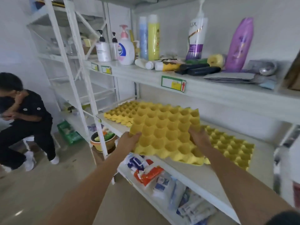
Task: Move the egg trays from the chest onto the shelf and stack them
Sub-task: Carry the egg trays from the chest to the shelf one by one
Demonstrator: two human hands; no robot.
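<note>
Bright, even indoor light on my feed, source not visible. Whole frame soft; left rack (76, 75) and right edge smeared with motion blur. Wide-angle bends the shelf (203, 172) edges. Faint glare on floor (18, 212), soft shadow under the forearms.
</note>
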